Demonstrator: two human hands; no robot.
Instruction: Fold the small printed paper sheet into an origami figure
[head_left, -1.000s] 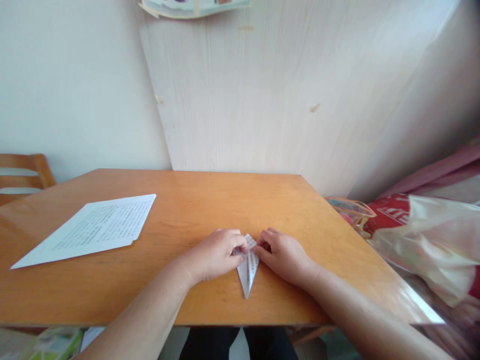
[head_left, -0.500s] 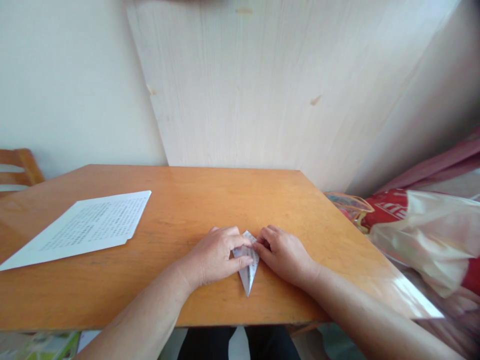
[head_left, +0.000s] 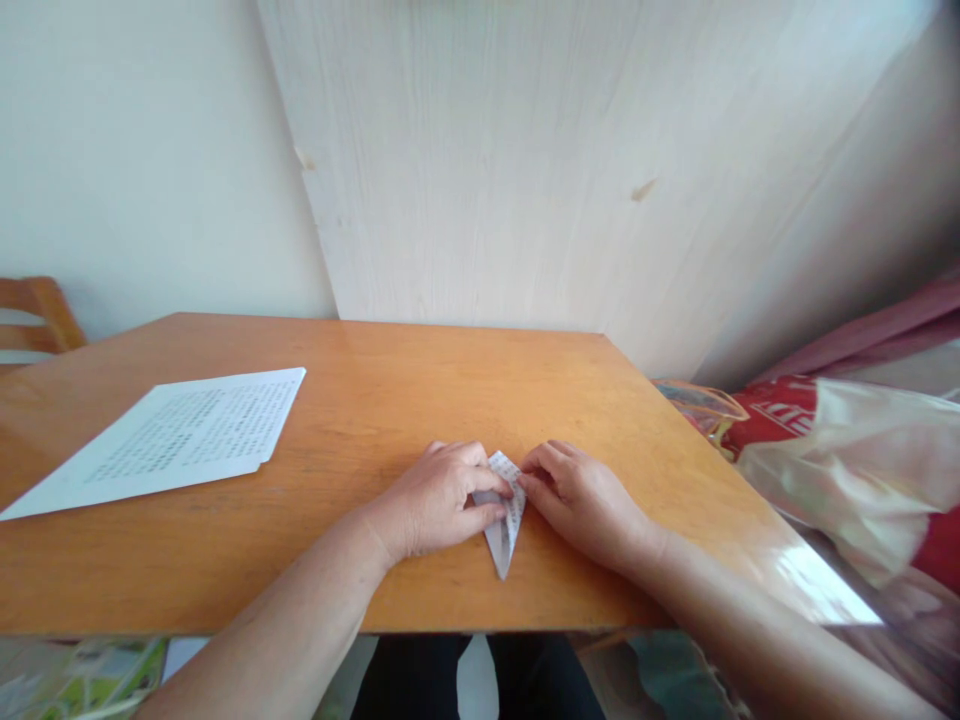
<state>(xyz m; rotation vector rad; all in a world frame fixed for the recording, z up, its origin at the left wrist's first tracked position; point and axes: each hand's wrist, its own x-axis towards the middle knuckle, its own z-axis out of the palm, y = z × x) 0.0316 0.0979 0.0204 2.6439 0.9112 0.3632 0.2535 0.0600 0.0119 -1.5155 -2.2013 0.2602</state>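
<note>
Pale walls stand behind a glossy orange-brown wooden table [head_left: 450, 390], with a light wood-grained panel [head_left: 480, 170] rising beyond its far edge and a brownish mark [head_left: 643, 190] on the panel's right part. Near the front edge of the table, roughly in the middle, lies a small folded paper [head_left: 504, 548] with printed characters on it; it is narrow and kite-like, one sharp point toward the person's body and the blunter end pointing away.

Both hands are on it. The left hand [head_left: 442, 500] comes in from the left with fingers curled, forefinger and thumb tips resting on the paper's upper face, a gap showing between them; whether any fold is pinched there, I cannot tell. The right hand [head_left: 585, 500] is closed at the opposite side — thumb and forefinger together on the paper's right edge, the other fingers tucked in.

Well apart to the left, a stack of printed sheets [head_left: 195, 425] lies flat on the table. Part of a wooden chair [head_left: 49, 310] shows past the far left side. To the right, beyond the table's edge, are a red bag [head_left: 776, 415], a cream-coloured plastic bag [head_left: 847, 480] and pink cloth [head_left: 862, 330]. Dark-clothed legs [head_left: 405, 680] show below the front edge.
</note>
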